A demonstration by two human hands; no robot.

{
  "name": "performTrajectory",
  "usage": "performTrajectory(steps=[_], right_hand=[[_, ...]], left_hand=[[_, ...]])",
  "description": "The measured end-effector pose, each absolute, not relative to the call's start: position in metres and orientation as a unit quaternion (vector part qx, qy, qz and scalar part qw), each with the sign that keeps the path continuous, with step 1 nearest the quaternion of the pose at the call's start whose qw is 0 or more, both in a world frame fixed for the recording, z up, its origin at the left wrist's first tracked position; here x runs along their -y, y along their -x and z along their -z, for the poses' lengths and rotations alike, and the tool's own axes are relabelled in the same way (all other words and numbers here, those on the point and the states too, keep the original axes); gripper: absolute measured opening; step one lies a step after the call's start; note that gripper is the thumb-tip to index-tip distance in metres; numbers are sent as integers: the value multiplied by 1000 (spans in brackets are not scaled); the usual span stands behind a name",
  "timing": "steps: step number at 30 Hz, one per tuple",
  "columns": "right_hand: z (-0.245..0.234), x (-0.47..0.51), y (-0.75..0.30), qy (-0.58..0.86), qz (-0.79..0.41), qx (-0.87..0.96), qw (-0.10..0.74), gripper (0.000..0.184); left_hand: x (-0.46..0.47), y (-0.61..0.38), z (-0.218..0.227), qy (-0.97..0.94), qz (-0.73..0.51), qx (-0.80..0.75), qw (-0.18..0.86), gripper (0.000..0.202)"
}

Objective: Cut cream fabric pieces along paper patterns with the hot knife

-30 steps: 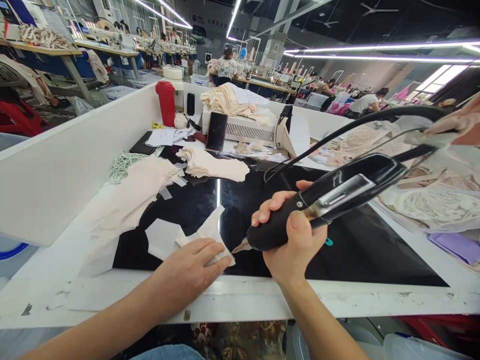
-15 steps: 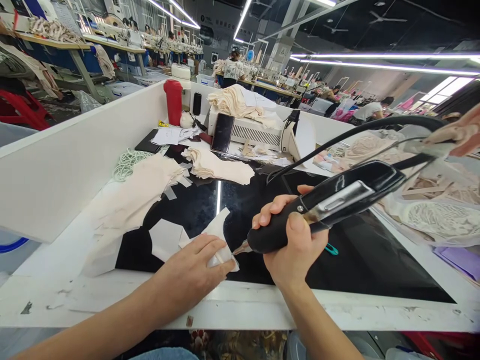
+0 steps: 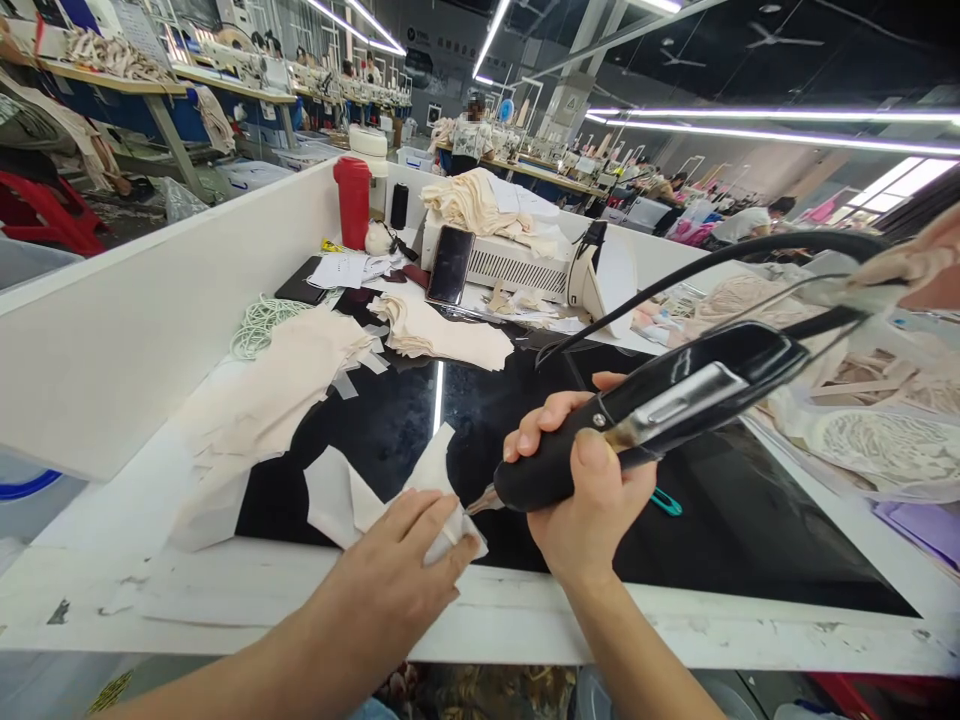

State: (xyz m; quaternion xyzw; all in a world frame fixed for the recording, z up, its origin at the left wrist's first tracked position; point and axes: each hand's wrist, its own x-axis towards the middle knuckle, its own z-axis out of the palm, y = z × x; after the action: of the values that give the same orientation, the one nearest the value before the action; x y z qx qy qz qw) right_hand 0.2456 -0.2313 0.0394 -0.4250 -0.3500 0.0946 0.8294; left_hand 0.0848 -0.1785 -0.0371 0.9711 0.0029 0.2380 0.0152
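My right hand [image 3: 589, 500] is wrapped round a black corded hand tool [image 3: 660, 410], whose metal tip touches a small white fabric piece [image 3: 435, 480] on the black glass worktop [image 3: 735, 520]. My left hand [image 3: 397, 575] lies flat on that piece, fingers stretched out, pressing it down near the front edge. Its cable [image 3: 712, 262] arcs up and away to the right.
Cream fabric pieces [image 3: 277, 385] lie in a pile at left, another stack [image 3: 442, 340] further back. A red flask [image 3: 354, 200], a phone [image 3: 450, 265], a white machine [image 3: 510, 262] and papers stand behind. Lace pieces [image 3: 877, 440] lie at right. White walls enclose the bench; other workers sit far off.
My left hand and the white piece have slid slightly toward the front edge. The tool tip stays on the piece; the view has shifted a little.
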Motion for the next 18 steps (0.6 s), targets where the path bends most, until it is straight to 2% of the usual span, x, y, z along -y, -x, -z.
performTrajectory(steps=[3,9,13,18], right_hand=[[-39,238,-245,406,-97,367,831,35],[-38,242,-245,410,-87,363,832,35],[-39,243,-244,424,-79,356,829,36],[-39,243,-244,415,-78,364,830,36]], left_hand=[[187,-79,31,-973,-229,-8,2,35],[173,-82,7,-967,-253,23,36,30],[160,-90,8,-970,-232,64,29,28],[147,-87,14,-977,-201,39,64,24]])
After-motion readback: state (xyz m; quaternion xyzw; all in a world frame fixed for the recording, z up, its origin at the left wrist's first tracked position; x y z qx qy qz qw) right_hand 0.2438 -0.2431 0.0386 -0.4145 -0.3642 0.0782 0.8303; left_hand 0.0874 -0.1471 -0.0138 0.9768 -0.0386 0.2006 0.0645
